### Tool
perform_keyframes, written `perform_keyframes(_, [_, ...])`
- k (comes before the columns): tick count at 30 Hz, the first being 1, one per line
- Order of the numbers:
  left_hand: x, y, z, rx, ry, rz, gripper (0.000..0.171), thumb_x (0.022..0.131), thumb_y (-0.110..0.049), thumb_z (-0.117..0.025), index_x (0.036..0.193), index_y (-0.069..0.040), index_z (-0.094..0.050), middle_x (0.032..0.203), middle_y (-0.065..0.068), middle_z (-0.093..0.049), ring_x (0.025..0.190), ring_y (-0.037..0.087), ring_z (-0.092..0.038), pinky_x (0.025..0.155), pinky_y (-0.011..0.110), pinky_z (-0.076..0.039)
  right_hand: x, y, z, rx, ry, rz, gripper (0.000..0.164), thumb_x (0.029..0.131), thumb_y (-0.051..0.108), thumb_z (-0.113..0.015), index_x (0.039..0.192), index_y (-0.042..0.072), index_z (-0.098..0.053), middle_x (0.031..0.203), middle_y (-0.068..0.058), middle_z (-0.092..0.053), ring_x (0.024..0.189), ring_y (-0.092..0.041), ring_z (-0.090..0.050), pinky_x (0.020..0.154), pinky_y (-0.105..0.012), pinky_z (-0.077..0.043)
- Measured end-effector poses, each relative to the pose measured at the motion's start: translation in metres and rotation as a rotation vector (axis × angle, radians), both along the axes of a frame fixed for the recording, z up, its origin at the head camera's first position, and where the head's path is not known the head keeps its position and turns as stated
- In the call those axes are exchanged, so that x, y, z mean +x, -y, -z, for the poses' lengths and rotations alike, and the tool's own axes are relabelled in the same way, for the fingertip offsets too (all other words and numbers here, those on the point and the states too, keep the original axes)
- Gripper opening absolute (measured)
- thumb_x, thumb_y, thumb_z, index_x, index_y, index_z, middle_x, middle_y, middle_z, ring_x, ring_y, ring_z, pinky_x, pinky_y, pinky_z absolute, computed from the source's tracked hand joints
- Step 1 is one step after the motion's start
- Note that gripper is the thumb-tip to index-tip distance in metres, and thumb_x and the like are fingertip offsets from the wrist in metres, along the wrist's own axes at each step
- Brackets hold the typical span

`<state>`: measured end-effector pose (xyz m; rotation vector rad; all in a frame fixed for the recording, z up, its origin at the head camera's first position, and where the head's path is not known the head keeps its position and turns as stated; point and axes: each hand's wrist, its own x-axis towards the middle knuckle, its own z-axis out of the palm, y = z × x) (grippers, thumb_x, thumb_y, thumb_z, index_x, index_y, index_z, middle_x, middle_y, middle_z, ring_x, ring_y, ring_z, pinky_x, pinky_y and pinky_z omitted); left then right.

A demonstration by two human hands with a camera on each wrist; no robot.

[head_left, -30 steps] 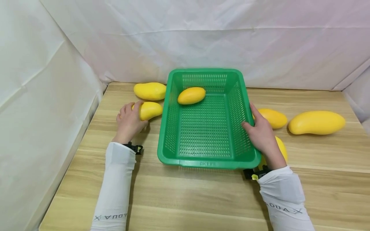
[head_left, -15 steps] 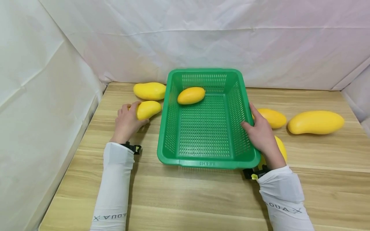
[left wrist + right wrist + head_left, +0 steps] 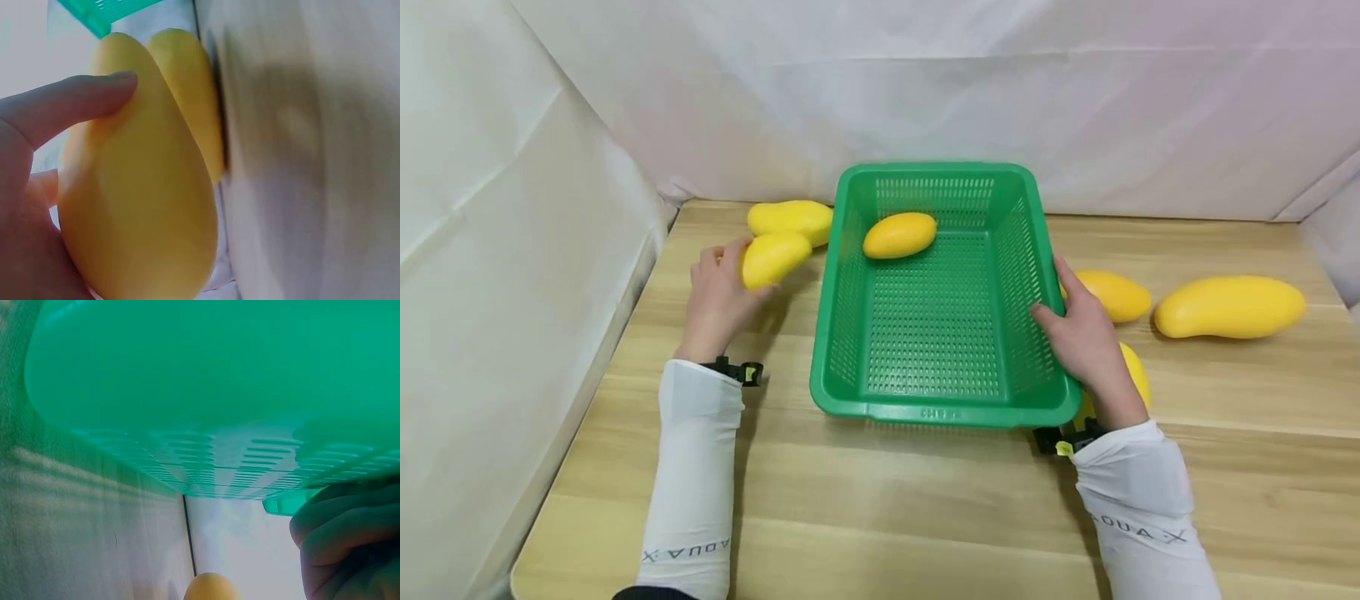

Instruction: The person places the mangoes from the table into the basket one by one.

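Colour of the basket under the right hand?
The basket is green, best seen in head view.

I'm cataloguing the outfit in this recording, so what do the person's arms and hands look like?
The left hand and right hand are ungloved. The left sleeve and right sleeve are white, close-fitting, each with dark lettering, apparently "AQUA X". Each wrist wears a small black device with a yellow-green patch. I see no cables.
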<state>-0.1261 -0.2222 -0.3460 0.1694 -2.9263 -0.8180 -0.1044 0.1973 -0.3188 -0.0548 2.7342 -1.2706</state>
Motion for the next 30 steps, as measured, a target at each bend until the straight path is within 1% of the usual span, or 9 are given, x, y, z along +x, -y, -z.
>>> perform_keyframes(3, [-0.004,-0.004,-0.012,0.020,-0.039,-0.006,0.076,0.080,-0.032,-0.072,0.145,-0.016,-0.036,0.134,0.026,-0.034,0.115,0.041,-0.032,0.086,0.059,-0.037,-0.002,-0.002,-0.004,-0.007,-0.009,0.007,0.068,0.097,0.015,-0.045,0.153,0.020,-0.007,0.109,-0.033,-0.058,0.065,-0.027,-0.064,0.052,-0.035,-0.056])
perform_keyframes(5, [-0.004,-0.006,-0.020,0.027,-0.058,-0.010,0.076,0.080,-0.034,-0.072,0.145,-0.016,-0.036,0.134,0.026,-0.034,0.116,0.041,-0.032,0.087,0.058,-0.037,-0.003,-0.003,-0.006,-0.016,0.000,0.010,0.068,0.098,0.015,-0.045,0.153,0.020,-0.006,0.107,-0.034,-0.058,0.064,-0.025,-0.065,0.051,-0.034,-0.056])
perform_keyframes(9, [0.001,-0.012,-0.035,0.048,-0.104,-0.009,0.078,0.080,-0.038,-0.071,0.146,-0.016,-0.035,0.132,0.024,-0.036,0.116,0.038,-0.033,0.089,0.055,-0.034,-0.003,-0.003,-0.007,-0.032,0.013,0.014,0.068,0.098,0.015,-0.045,0.153,0.022,-0.006,0.104,-0.034,-0.059,0.062,-0.023,-0.065,0.049,-0.033,-0.056])
perform_keyframes(12, [0.005,-0.017,-0.044,0.080,-0.146,-0.002,0.077,0.080,-0.039,-0.071,0.145,-0.018,-0.036,0.130,0.022,-0.037,0.114,0.035,-0.034,0.088,0.052,-0.034,-0.003,-0.003,-0.007,-0.026,0.010,0.019,0.068,0.097,0.015,-0.045,0.153,0.023,-0.007,0.103,-0.033,-0.060,0.061,-0.024,-0.065,0.049,-0.033,-0.056])
perform_keyframes(17, [0.012,-0.024,-0.058,0.142,-0.213,0.009,0.075,0.079,-0.039,-0.072,0.144,-0.021,-0.038,0.128,0.019,-0.038,0.111,0.031,-0.035,0.088,0.051,-0.034,-0.002,-0.001,-0.005,-0.021,0.010,0.021,0.068,0.097,0.013,-0.046,0.153,0.021,-0.008,0.103,-0.033,-0.061,0.062,-0.024,-0.065,0.050,-0.034,-0.056])
perform_keyframes(24, [0.018,-0.033,-0.076,0.181,-0.260,0.018,0.075,0.079,-0.044,-0.070,0.144,-0.031,-0.037,0.125,0.013,-0.038,0.107,0.025,-0.036,0.087,0.044,-0.033,-0.002,0.000,-0.004,-0.034,0.019,0.020,0.068,0.097,0.014,-0.045,0.153,0.022,-0.008,0.101,-0.032,-0.061,0.061,-0.024,-0.066,0.049,-0.033,-0.057])
perform_keyframes(26, [0.018,-0.037,-0.081,0.189,-0.272,0.023,0.075,0.078,-0.044,-0.070,0.144,-0.032,-0.037,0.125,0.012,-0.038,0.106,0.024,-0.036,0.086,0.043,-0.033,-0.002,0.000,-0.003,-0.039,0.023,0.022,0.068,0.097,0.013,-0.045,0.153,0.022,-0.008,0.101,-0.032,-0.061,0.061,-0.024,-0.066,0.049,-0.033,-0.057])
perform_keyframes(30, [0.018,-0.043,-0.093,0.192,-0.270,0.019,0.075,0.078,-0.046,-0.069,0.144,-0.034,-0.036,0.127,0.010,-0.039,0.105,0.023,-0.037,0.086,0.042,-0.034,-0.001,0.001,-0.003,-0.046,0.026,0.019,0.068,0.097,0.013,-0.045,0.153,0.024,-0.008,0.102,-0.033,-0.061,0.062,-0.025,-0.066,0.049,-0.034,-0.057])
